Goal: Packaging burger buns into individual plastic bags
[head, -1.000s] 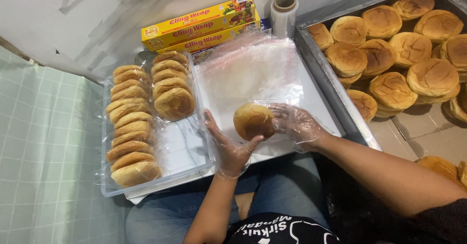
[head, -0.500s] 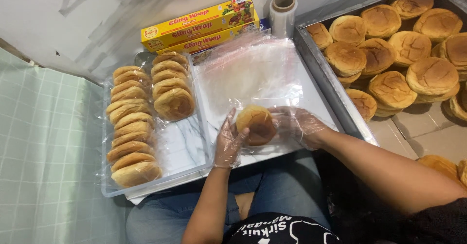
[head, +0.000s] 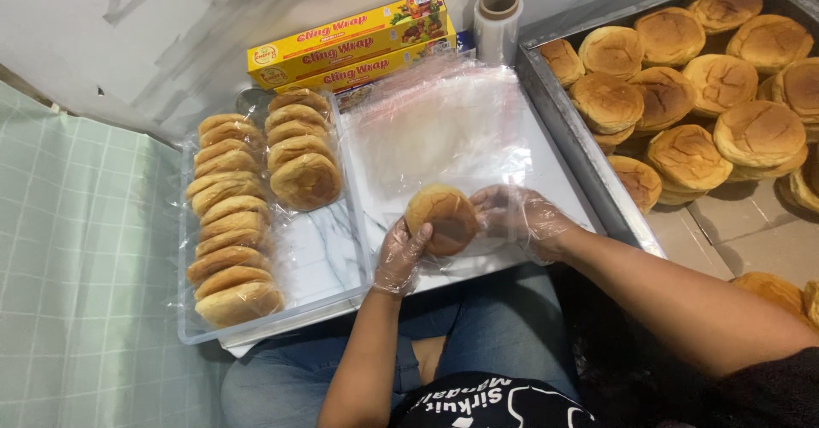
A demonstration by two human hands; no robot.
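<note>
Gripping a round bun (head: pixel 442 216), the gloved left hand (head: pixel 399 256) is curled on its 8 o'clock edge; the gloved right hand (head: pixel 522 221) is cupped at its 3 o'clock side. The bun is held over the white board's (head: pixel 559 172) near edge, beside the clear plastic sheets (head: pixel 444 125). Open board is left at 12 o'clock. The clear tray (head: pixel 320 262) with wrapped buns (head: pixel 226 223) sits at 9 o'clock, the metal tray's (head: pixel 567 125) rim close at 3 o'clock.

White marbled board (head: pixel 328 253) on the lap, with clear tray of wrapped buns (head: pixel 223 223) and plastic sheets (head: pixel 444 129).
</note>
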